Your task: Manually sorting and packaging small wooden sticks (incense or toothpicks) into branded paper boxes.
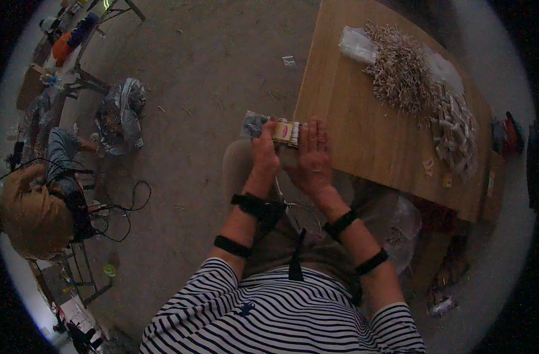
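My left hand [266, 152] is closed around a small clear packet of cotton swabs [286, 131] with a yellow and red label. The pale swab ends face right, and a loose, crinkled end of the packet sticks out on the left of my thumb. Close by the swab ends, my right hand [315, 158] is held flat, its fingers stretched out and side by side. Whether its palm touches the packet I cannot tell. Both hands are over my lap, beside the near left corner of the wooden table [346, 106].
A heap of loose cotton swabs [399, 71] covers the table's far side, with clear plastic bags [358, 44] beside it. Filled packets [455, 130] lie piled at the right. Leftward, another person [36, 209] sits near a grey plastic bag [122, 115]. Litter dots the floor.
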A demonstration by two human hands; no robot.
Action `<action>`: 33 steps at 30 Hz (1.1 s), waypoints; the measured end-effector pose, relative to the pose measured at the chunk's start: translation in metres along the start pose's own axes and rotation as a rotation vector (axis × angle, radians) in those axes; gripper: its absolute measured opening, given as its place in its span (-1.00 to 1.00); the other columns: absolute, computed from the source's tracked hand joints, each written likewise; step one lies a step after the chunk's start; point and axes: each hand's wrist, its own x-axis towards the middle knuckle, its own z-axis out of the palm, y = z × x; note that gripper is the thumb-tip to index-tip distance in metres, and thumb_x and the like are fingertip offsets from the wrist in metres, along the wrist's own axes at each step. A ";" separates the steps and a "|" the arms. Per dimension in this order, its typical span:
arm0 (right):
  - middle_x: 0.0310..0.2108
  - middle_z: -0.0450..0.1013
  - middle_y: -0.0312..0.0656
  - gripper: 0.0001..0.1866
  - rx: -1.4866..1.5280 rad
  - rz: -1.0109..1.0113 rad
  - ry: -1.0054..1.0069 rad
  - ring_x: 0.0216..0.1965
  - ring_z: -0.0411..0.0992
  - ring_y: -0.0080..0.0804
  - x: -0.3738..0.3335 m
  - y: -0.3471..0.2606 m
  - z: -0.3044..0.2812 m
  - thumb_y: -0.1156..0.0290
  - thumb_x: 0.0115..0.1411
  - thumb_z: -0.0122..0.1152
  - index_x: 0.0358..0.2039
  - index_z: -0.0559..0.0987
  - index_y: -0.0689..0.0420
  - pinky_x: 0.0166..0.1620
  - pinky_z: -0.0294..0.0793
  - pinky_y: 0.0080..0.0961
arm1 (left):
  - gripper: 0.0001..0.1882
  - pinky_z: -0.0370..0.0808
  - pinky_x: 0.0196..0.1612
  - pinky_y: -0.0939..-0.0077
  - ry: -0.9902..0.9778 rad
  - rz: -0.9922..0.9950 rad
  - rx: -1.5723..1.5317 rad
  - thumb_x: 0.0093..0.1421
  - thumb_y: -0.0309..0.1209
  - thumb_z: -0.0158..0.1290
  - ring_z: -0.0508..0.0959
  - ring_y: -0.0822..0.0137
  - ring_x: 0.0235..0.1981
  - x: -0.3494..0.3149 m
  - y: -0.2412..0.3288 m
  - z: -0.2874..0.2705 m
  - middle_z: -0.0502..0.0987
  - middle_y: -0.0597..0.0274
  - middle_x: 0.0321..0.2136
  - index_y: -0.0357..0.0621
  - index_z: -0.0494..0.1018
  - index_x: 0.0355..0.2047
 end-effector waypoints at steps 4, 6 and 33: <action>0.39 -0.05 0.24 0.17 0.047 0.026 -0.004 0.45 -0.14 0.16 0.005 -0.007 -0.002 0.11 -0.19 0.54 0.32 0.11 0.41 0.43 -0.14 -0.03 | -0.78 0.60 -0.19 0.43 -0.043 0.053 -0.001 0.23 -0.39 0.12 0.62 0.37 -0.30 -0.002 -0.001 0.003 0.62 0.24 -0.27 -0.29 0.56 -0.20; 0.39 -0.06 0.24 0.17 0.070 0.044 -0.048 0.45 -0.14 0.16 0.008 -0.013 -0.012 0.12 -0.18 0.53 0.32 0.11 0.41 0.43 -0.14 -0.03 | -0.78 0.59 -0.19 0.43 -0.026 0.035 -0.018 0.23 -0.41 0.11 0.62 0.37 -0.30 -0.001 0.000 0.004 0.61 0.23 -0.28 -0.30 0.55 -0.19; 0.38 0.01 0.21 0.15 0.104 0.070 0.130 0.44 -0.08 0.10 0.006 -0.016 0.004 0.16 -0.17 0.48 0.33 0.08 0.41 0.43 -0.12 -0.04 | -0.78 0.51 -0.30 0.48 0.017 0.282 0.269 0.25 -0.35 0.12 0.54 0.46 -0.35 -0.008 0.001 0.008 0.59 0.33 -0.33 -0.28 0.57 -0.24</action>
